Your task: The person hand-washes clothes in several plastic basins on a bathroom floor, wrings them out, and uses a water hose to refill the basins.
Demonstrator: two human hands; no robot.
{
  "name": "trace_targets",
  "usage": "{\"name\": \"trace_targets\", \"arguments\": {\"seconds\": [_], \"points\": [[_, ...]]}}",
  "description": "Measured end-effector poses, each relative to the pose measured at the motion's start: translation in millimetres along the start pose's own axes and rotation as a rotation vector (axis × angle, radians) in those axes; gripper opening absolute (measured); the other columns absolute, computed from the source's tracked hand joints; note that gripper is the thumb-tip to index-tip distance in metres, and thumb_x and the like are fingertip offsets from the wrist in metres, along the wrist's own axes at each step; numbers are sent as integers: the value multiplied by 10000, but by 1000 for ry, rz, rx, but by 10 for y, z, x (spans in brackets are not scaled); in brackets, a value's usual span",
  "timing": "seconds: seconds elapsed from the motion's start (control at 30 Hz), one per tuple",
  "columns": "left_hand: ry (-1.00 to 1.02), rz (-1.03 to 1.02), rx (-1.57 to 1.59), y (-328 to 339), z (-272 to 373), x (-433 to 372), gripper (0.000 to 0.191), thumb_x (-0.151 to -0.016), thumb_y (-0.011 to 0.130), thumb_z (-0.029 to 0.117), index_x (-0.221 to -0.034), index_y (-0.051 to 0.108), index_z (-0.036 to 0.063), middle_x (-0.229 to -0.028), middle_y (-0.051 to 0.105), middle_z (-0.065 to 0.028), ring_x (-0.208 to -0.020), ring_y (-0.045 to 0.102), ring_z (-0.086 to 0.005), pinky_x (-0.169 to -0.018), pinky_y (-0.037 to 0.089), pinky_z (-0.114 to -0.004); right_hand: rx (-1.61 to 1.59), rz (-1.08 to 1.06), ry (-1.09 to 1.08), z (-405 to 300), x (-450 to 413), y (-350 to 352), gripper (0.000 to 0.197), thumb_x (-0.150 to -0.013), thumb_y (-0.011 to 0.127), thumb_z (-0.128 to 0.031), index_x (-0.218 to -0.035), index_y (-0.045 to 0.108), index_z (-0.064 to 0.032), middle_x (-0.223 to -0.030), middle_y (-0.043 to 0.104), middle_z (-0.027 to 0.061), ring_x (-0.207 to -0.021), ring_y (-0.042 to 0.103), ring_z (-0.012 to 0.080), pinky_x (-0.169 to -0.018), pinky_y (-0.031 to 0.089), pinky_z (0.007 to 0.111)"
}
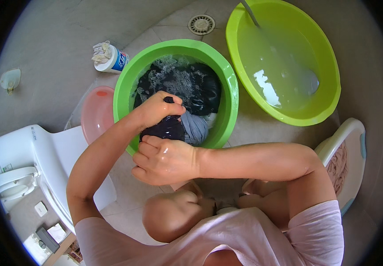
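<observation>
Both of my hands grip one wet dark garment above the near left part of a green plastic basin. My left hand is closed on its upper end, with a bit of cloth showing between thumb and fingers. Fingers curled, my right hand holds the lower end at the basin's near rim. Beside the garment lies a bunched grey cloth. Black clothes soak in foamy water behind it. The palms and part of the garment are hidden.
A yellow-green basin of cloudy water with a hose stands at upper right. A floor drain, a white tub with a cloth on top and a pink basin are nearby. A toilet stands left, a laundry basket right.
</observation>
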State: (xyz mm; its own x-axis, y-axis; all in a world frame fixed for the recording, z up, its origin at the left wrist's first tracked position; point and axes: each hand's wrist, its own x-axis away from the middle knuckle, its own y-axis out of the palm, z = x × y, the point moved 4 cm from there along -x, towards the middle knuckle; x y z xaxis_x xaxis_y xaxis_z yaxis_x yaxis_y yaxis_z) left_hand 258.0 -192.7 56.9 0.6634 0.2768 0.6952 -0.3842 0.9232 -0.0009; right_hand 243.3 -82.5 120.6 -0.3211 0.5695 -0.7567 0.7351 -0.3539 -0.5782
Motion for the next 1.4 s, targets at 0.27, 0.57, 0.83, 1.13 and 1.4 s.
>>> {"name": "trace_targets", "arguments": {"seconds": [0.27, 0.57, 0.83, 1.13, 1.4], "points": [[-74, 73, -119, 118, -80, -59, 186, -716, 592, 80, -560, 497, 44, -586, 523, -19, -591, 499, -87, -605, 400, -237, -1, -119, -39, -69, 126, 109, 137, -614, 547, -206, -600, 457, -104, -622, 484, 32, -626, 514, 204, -610, 419, 299], [-51, 114, -132, 115, -394, -183, 183, -708, 597, 101, -561, 510, 36, -607, 537, -34, -603, 524, -100, -614, 419, -236, -15, -205, -67, -91, 220, 188, 127, -611, 544, -200, -610, 464, -101, -624, 493, 34, -629, 518, 201, -590, 418, 296], [473, 830, 1216, -805, -422, 954, 203, -839, 524, 210, -818, 577, 15, -883, 617, -81, -794, 603, -216, -759, 498, -365, -235, -23, 431, 957, -207, -251, 547, -731, 647, -373, -1146, 505, -45, -1214, 484, 223, -1118, 473, 369, -952, 385, 426], [536, 1512, 1179, -2045, -2551, 1413, 326, -880, 502, 221, -1073, 541, -40, -1038, 617, -153, -896, 631, -286, -788, 535, -426, 372, -1124, 707, 1654, 1277, 516, 603, -702, 661, -266, -1266, 475, -165, -1248, 488, 195, -1178, 437, 386, -941, 388, 484], [515, 1074, 93, -917, -977, 869, 577, -748, 695, 119, -1252, 428, 33, -1292, 432, -130, -1223, 400, -263, -1022, 321, -374, -2, -640, 965, 1624, 424, -96, 346, -631, 630, -187, -940, 653, -33, -821, 631, 218, -768, 618, 352, -742, 486, 402]]}}
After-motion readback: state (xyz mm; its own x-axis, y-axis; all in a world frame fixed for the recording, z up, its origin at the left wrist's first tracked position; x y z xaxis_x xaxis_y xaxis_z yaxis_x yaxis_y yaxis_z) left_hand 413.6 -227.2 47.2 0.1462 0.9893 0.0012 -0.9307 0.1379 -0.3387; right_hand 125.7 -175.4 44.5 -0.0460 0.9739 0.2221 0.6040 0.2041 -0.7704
